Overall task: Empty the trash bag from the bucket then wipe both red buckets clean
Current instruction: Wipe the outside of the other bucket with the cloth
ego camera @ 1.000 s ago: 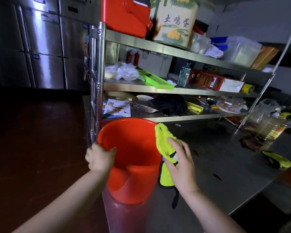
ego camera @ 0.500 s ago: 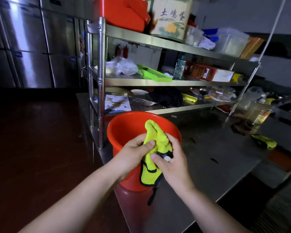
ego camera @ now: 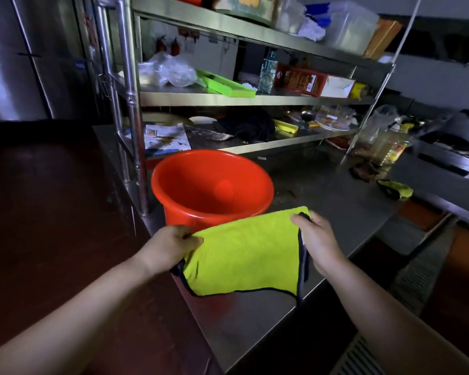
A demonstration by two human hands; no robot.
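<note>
A red bucket [ego camera: 211,185] stands upright and empty on the steel counter [ego camera: 336,201], close to the shelf post. In front of it a yellow-green cloth [ego camera: 244,253] with a dark hem is stretched out flat between both hands. My left hand [ego camera: 171,244] pinches the cloth's left edge. At the cloth's upper right corner, my right hand [ego camera: 317,239] grips it. Only one red bucket is in sight.
A steel shelf rack [ego camera: 130,104] rises just behind and left of the bucket, loaded with bags, a green tray [ego camera: 225,85], a bottle and boxes. A second yellow cloth [ego camera: 395,189] and a dark rag [ego camera: 363,170] lie at the counter's right end. Steel fridges [ego camera: 25,63] stand at left.
My left hand let go of the bucket rim and took the cloth. Both hands then pulled the bunched cloth apart until it was spread flat in front of the bucket.
</note>
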